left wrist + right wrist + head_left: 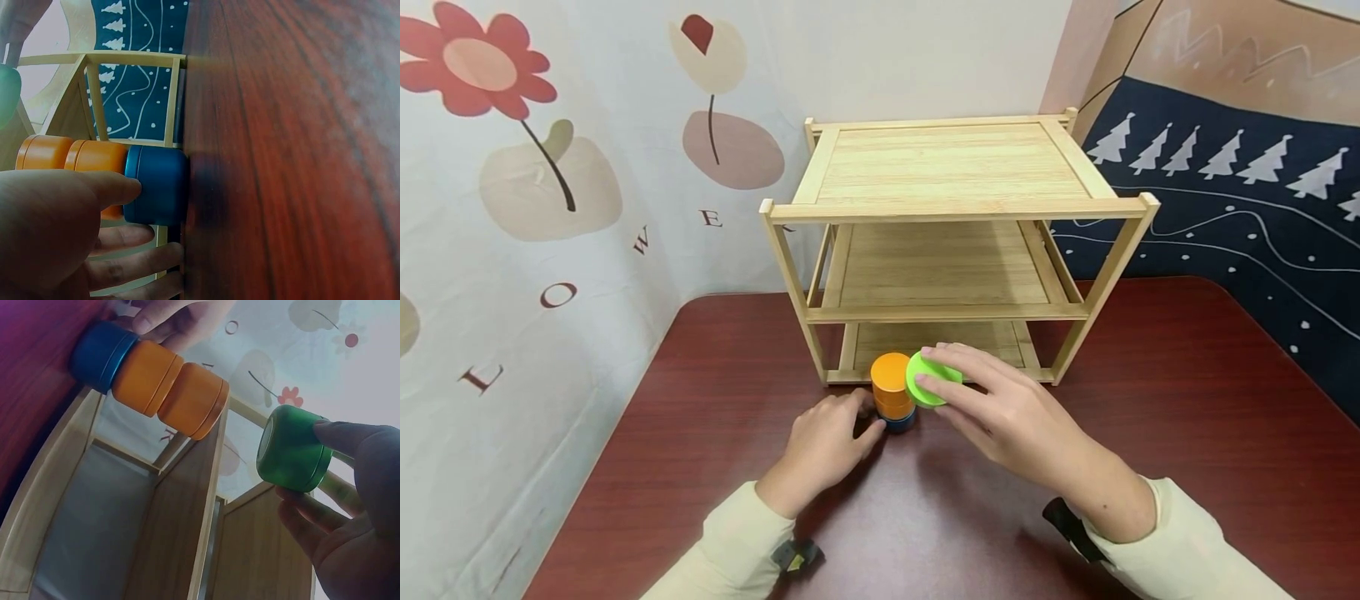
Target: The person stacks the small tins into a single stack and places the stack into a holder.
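Three small round tins with lids stand stacked on the table: a blue tin [159, 185] at the bottom, an orange tin [147, 377] on it, and another orange tin [891, 372] on top. My left hand [823, 442] is at the foot of this stack, its thumb and fingers around the blue tin. My right hand [1007, 408] holds a green tin [294, 449] between thumb and fingertips. In the right wrist view, the green tin is in the air, apart from the upper orange tin. In the head view its bright green lid faces up, slightly tilted.
Just behind the stack stands a three-tier wooden shelf [958, 210] on the dark red table [715, 467]. A white wall hanging with flowers [587, 358] is at the left, and a navy one with white trees [1232, 217] at the right.
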Available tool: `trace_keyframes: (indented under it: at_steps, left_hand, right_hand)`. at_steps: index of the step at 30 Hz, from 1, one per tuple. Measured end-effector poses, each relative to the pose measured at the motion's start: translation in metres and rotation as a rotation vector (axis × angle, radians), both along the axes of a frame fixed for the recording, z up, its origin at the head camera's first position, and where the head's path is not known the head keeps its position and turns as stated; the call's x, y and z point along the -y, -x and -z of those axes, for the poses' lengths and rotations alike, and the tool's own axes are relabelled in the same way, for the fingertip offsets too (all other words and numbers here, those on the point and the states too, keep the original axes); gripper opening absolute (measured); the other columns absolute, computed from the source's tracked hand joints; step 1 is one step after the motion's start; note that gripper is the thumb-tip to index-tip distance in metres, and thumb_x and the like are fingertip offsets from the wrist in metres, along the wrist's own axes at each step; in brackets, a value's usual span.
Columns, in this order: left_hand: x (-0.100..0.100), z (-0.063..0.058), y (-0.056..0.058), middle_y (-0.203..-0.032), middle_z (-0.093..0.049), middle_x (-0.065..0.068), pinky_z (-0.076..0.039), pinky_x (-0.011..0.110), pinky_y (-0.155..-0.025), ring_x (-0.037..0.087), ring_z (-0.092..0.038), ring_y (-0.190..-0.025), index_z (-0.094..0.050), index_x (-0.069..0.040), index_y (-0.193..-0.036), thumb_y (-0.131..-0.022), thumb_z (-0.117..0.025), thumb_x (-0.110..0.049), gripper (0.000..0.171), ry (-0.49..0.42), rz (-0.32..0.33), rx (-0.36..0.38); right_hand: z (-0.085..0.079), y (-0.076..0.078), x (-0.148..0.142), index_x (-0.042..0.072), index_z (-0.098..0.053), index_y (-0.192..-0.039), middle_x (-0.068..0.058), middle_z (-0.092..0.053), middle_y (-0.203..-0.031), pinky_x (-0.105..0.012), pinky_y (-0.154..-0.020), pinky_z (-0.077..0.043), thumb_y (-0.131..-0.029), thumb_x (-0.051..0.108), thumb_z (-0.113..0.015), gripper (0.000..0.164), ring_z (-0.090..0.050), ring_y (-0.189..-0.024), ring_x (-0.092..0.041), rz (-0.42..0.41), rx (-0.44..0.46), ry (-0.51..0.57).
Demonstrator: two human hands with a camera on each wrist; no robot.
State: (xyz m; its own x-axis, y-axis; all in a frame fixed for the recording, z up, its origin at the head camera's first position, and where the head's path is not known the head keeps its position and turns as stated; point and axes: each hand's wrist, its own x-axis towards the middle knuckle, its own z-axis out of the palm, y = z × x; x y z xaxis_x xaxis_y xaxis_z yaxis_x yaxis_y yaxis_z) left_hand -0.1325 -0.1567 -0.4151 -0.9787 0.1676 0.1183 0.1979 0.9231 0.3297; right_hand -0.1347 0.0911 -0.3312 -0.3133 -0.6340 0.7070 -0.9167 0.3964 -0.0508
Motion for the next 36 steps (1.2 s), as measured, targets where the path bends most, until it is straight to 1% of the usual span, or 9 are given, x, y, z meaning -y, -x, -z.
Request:
trace_keyframes:
  at_steps: [6, 12, 18, 23, 26, 30, 36]
  left_hand:
    - [0.000, 0.000, 0.001, -0.105, -0.073, -0.007, -0.055, 0.048, -0.072, 0.021, -0.069, -0.097, -0.068, -0.022, -0.115, -0.091, -0.070, -0.044, 0.033, 0.008, 0.005, -0.002]
    - [0.000, 0.001, 0.001, -0.105, -0.073, -0.007, -0.055, 0.047, -0.073, 0.021, -0.069, -0.097, -0.068, -0.022, -0.114, -0.091, -0.070, -0.044, 0.032, 0.007, 0.011, -0.008]
    - [0.001, 0.002, 0.001, -0.105, -0.073, -0.007, -0.055, 0.047, -0.072, 0.020, -0.069, -0.096, -0.068, -0.022, -0.115, -0.091, -0.070, -0.044, 0.032, 0.007, 0.013, -0.012]
    - [0.001, 0.001, 0.000, -0.102, -0.074, -0.006, -0.055, 0.045, -0.068, 0.021, -0.069, -0.092, -0.068, -0.020, -0.115, -0.091, -0.071, -0.043, 0.033, 0.002, 0.021, -0.031]
    - [0.001, 0.002, -0.001, -0.100, -0.074, -0.005, -0.054, 0.044, -0.065, 0.021, -0.069, -0.089, -0.068, -0.019, -0.114, -0.091, -0.071, -0.042, 0.033, -0.004, 0.027, -0.046]
    - [0.001, 0.002, -0.001, -0.100, -0.074, -0.004, -0.054, 0.043, -0.064, 0.021, -0.069, -0.088, -0.069, -0.019, -0.115, -0.091, -0.071, -0.042, 0.033, -0.007, 0.028, -0.053]
    - [0.002, 0.002, -0.001, -0.098, -0.074, -0.004, -0.054, 0.043, -0.064, 0.020, -0.068, -0.087, -0.069, -0.019, -0.114, -0.091, -0.072, -0.042, 0.032, -0.012, 0.032, -0.060]
  right_hand:
    - [0.001, 0.002, 0.002, 0.010, -0.070, -0.124, -0.015, -0.063, -0.133, -0.039, -0.101, -0.051, -0.097, 0.018, -0.066, 0.029, -0.062, -0.122, -0.034, 0.001, 0.013, -0.002]
    - [0.002, 0.005, 0.004, 0.010, -0.070, -0.125, -0.014, -0.063, -0.133, -0.038, -0.098, -0.053, -0.088, 0.011, -0.076, 0.038, -0.062, -0.122, -0.032, 0.006, 0.013, -0.003]
    - [0.002, 0.008, 0.006, 0.011, -0.069, -0.126, -0.014, -0.063, -0.133, -0.037, -0.096, -0.054, -0.085, 0.009, -0.079, 0.042, -0.063, -0.121, -0.030, 0.004, 0.011, -0.003]
    - [0.002, 0.010, 0.008, 0.011, -0.070, -0.125, -0.014, -0.063, -0.133, -0.039, -0.095, -0.055, -0.080, 0.006, -0.082, 0.047, -0.063, -0.121, -0.031, 0.002, 0.020, -0.004]
    - [0.002, 0.011, 0.010, 0.010, -0.070, -0.124, -0.014, -0.063, -0.133, -0.040, -0.096, -0.054, -0.081, 0.006, -0.082, 0.046, -0.063, -0.121, -0.032, -0.003, 0.018, -0.003]
    - [0.001, 0.012, 0.014, 0.010, -0.070, -0.124, -0.014, -0.063, -0.133, -0.039, -0.096, -0.054, -0.082, 0.007, -0.080, 0.043, -0.063, -0.122, -0.030, -0.006, 0.027, -0.007]
    - [0.002, 0.015, 0.019, 0.010, -0.071, -0.122, -0.014, -0.063, -0.133, -0.039, -0.096, -0.054, -0.079, 0.005, -0.083, 0.045, -0.063, -0.122, -0.029, -0.009, 0.033, -0.009]
